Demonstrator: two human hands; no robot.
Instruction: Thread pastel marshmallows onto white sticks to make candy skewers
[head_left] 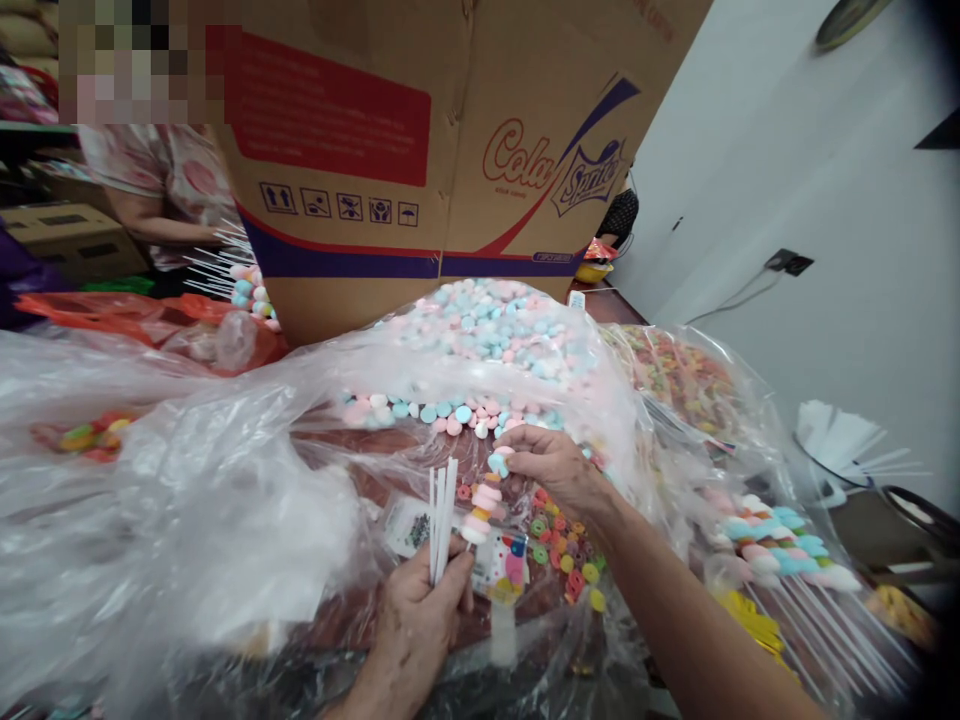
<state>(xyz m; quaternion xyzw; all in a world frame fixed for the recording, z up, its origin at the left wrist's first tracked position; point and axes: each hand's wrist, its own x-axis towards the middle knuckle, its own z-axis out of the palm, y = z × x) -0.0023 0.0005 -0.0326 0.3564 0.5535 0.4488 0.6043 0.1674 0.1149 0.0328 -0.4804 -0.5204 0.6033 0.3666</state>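
Observation:
My left hand (420, 600) is closed around several white sticks (442, 515) and the stick of a candy skewer (480, 515) threaded with pink, orange and white sweets. My right hand (551, 462) pinches a blue and pink marshmallow (499, 460) at the skewer's upper end. Whether the stick has pierced it, I cannot tell. Behind my hands, pink, blue and white marshmallows (487, 325) are heaped in a clear plastic bag. Loose gummy rings (574, 550) in red, green and yellow lie below my right forearm. A small dotted packet (504, 568) sits just right of my left hand.
A tall cardboard box (360, 220) stands at the back. Finished skewers (787, 545) lie at right, near a bag of gummy rings (675, 370). Crumpled clear plastic (247, 520) and a red bag (157, 325) spread at left. Another person (161, 190) is behind, beside more skewers (251, 290).

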